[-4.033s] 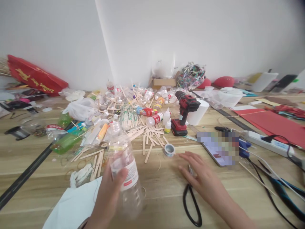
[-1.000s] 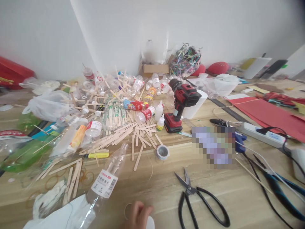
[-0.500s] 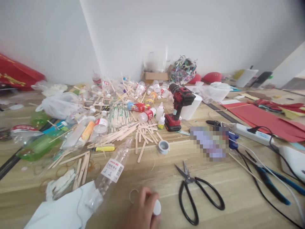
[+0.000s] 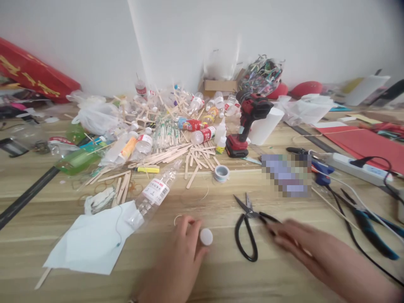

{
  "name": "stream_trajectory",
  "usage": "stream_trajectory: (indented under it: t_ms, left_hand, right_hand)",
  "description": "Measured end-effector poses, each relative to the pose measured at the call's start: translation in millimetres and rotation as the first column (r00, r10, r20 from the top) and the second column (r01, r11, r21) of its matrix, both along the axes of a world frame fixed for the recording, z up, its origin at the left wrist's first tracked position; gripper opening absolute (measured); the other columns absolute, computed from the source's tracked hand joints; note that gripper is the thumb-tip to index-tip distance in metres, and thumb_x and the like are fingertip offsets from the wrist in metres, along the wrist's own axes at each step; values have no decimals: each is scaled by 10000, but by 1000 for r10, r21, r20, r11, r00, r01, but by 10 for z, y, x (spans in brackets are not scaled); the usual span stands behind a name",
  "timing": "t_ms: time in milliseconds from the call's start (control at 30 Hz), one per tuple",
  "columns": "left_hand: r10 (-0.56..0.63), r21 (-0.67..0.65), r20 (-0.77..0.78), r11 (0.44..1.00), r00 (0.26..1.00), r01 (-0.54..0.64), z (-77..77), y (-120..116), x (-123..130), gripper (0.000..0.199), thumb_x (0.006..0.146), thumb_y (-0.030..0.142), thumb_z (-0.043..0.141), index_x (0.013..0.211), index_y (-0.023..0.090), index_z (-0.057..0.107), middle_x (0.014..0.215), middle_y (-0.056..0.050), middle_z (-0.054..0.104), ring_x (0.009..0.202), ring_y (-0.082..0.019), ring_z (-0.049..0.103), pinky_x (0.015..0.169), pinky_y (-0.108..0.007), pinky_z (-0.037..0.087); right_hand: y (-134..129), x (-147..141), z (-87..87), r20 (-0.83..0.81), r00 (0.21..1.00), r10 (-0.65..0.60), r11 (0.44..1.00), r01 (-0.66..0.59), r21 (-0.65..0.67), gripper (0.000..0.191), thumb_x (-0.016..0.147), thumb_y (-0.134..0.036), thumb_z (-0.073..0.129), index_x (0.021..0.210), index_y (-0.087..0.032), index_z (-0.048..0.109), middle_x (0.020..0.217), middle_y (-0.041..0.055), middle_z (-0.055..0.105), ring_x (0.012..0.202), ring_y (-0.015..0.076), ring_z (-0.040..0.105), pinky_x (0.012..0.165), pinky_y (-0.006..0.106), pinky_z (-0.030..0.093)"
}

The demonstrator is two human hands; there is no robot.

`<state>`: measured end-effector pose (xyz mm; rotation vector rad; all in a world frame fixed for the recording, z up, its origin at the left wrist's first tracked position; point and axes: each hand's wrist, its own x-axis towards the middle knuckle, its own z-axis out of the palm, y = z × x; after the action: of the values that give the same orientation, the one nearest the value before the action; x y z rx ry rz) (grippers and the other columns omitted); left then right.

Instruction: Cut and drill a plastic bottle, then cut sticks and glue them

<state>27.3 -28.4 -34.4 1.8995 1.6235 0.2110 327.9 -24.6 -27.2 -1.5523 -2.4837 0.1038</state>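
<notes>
My left hand [image 4: 181, 252] rests on the wooden table with its thumb and index finger closed about a small white round cap [image 4: 206, 237]. Beside its fingertips lies a thin pale ring [image 4: 177, 220], partly covered. To the right, my right hand [image 4: 303, 244], somewhat blurred, grips the right handle of the black-handled scissors [image 4: 251, 213]. Their blades point away from me and stand slightly apart; the right loop is mostly hidden by the fingers. Left of my left hand, a clear plastic bottle [image 4: 154, 193] lies with its base over a white sheet [image 4: 91, 237].
A tape roll [image 4: 221, 173] lies ahead, before a red cordless drill [image 4: 248, 122]. Wooden sticks [image 4: 170, 155] and plastic bottles pile up behind. Pliers [image 4: 369, 223], a glue gun [image 4: 322, 173], a power strip [image 4: 358, 167] and cables occupy the right. A yellow-handled tool [image 4: 147, 170] lies left of centre.
My right hand has come in from the right and taken hold of the scissors' handle. My left hand stays at the white cap. The view has tilted down and shifted left.
</notes>
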Motion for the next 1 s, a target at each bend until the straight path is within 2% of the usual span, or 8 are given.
stream_trajectory:
  t_ms: [67, 167, 367, 500, 600, 700, 833, 1000]
  left_hand:
    - [-35, 2, 8, 999, 999, 35, 19, 36, 43, 348, 866, 88, 544, 1191, 200, 596, 1258, -110, 550, 1110, -241, 589, 964, -399, 483]
    - [-70, 0, -3, 998, 998, 70, 25, 82, 85, 250, 863, 83, 566, 1077, 192, 637, 1147, -84, 589, 1038, -234, 601, 941, -410, 490]
    - [-78, 9, 5, 997, 997, 78, 8, 100, 62, 192, 862, 90, 578, 1007, 203, 635, 1063, -50, 580, 959, -213, 600, 871, -391, 508]
    - [-96, 24, 8, 995, 995, 96, -1, 129, 51, 203, 866, 90, 551, 1010, 204, 637, 1068, -57, 582, 949, -214, 605, 865, -384, 502]
    - [-58, 17, 13, 998, 998, 57, 26, 129, 53, 323, 847, 112, 568, 1156, 202, 607, 1170, -98, 583, 1039, -255, 588, 903, -405, 477]
    - [9, -7, 172, 1000, 985, -8, 88, 77, 74, 405, 892, 275, 543, 1291, 207, 541, 1225, -117, 582, 998, -250, 595, 898, -387, 459]
    - [69, -222, 501, 974, 863, 51, 121, 7, 174, 571, 895, 552, 477, 1325, 177, 502, 1039, -82, 650, 664, -156, 561, 676, -293, 451]
    - [135, -369, 680, 912, 721, 178, -9, -13, 274, 455, 920, 560, 408, 1023, 160, 597, 661, 2, 592, 588, -136, 514, 588, -248, 379]
  right_hand:
    - [238, -26, -71, 97, 994, 59, 998, -62, 32, 344, 959, -300, 452, 1241, -199, 621, 1127, 114, 667, 979, 287, 658, 791, 423, 575]
    - [481, -102, -189, 184, 977, 105, 994, -101, -33, 445, 894, -138, 461, 1330, -166, 547, 1092, 123, 659, 950, 273, 654, 791, 430, 573]
    - [549, -159, -375, 242, 947, 211, 968, -236, 82, 504, 800, 29, 411, 1281, -80, 515, 984, 131, 633, 892, 271, 649, 763, 412, 563]
    - [546, -158, -340, 225, 959, 174, 966, -210, 148, 437, 798, 16, 373, 1206, -90, 487, 886, 89, 606, 638, 217, 646, 538, 316, 527]
    - [527, -229, -197, 82, 981, 175, 975, -184, 127, 322, 829, -16, 346, 1104, -149, 448, 871, 57, 583, 597, 177, 632, 529, 277, 501]
    - [452, -387, -33, -99, 975, 200, 975, -188, 116, 217, 861, -50, 336, 1006, -201, 392, 820, 17, 549, 626, 151, 629, 569, 250, 502]
    - [294, -636, 104, -265, 943, 203, 979, -190, 74, 226, 862, -39, 331, 982, -228, 359, 810, -13, 510, 617, 110, 586, 575, 206, 490]
    - [173, -757, 103, -363, 909, 204, 976, -217, 3, 203, 904, -64, 325, 998, -239, 369, 840, -8, 493, 653, 117, 582, 591, 215, 504]
